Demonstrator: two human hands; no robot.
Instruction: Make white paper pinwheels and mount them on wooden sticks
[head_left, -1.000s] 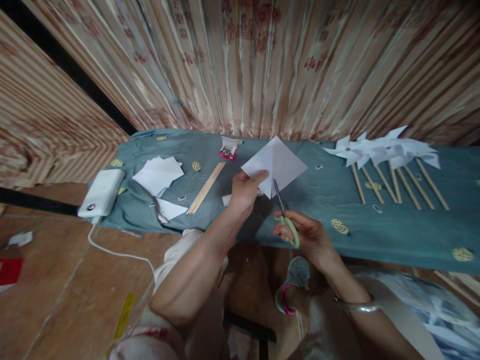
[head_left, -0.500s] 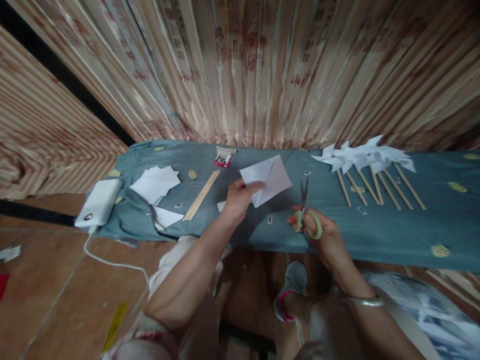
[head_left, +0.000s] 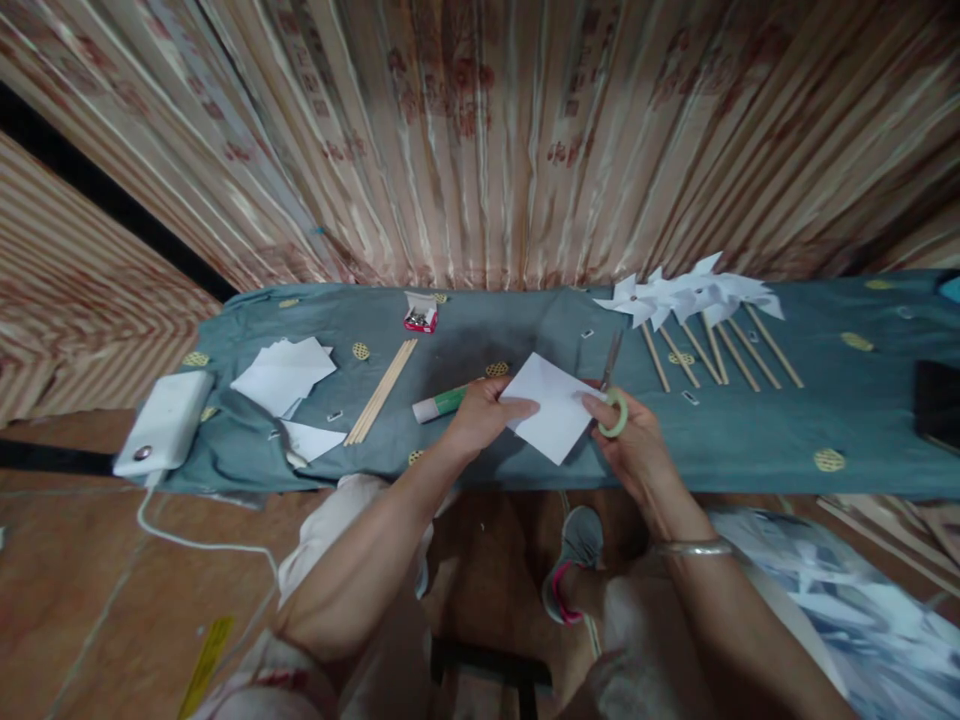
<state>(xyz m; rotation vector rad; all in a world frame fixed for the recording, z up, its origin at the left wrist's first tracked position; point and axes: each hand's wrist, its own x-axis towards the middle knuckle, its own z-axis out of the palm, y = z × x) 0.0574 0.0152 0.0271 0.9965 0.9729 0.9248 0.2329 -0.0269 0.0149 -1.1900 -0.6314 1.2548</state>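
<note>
Paper [head_left: 550,412] is pinched on one side by your left hand [head_left: 482,412], on the other by your right hand [head_left: 634,445], also clasping scissors [head_left: 610,362].

The left hand [head_left: 480,412] partly hides the green tube [head_left: 439,404], the view's right edge crops 1 black object [head_left: 937,405], and the red box's [head_left: 427,323] contents [head_left: 417,319] are too small to identify.

One head-worn camera looks forward and down over the desk [head_left: 750,450], a white paper sheet [head_left: 551,412] near mid-view, pleated curtain [head_left: 510,150] beyond, floor [head_left: 150,620] below.
</note>
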